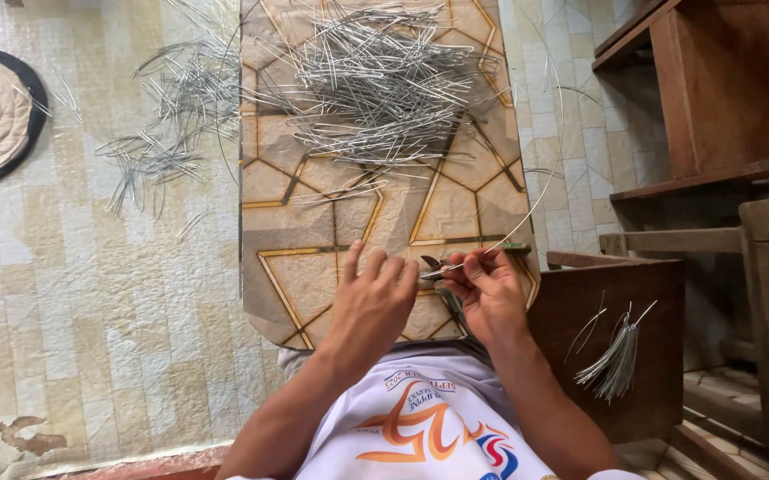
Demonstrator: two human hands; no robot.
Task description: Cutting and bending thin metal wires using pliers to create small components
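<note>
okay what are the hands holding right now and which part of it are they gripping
The right hand grips small pliers by the handles. The left hand pinches a long thin wire at its near end, beside the plier tips.

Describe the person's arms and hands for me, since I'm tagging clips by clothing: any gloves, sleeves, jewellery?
Both the left hand and the right hand are bare: no gloves, and no rings, watch or bracelet that I can make out. The forearms are uncovered too, with no sleeve reaching them in view. The only clothing visible is a white shirt with an orange, red and blue printed design.
</note>
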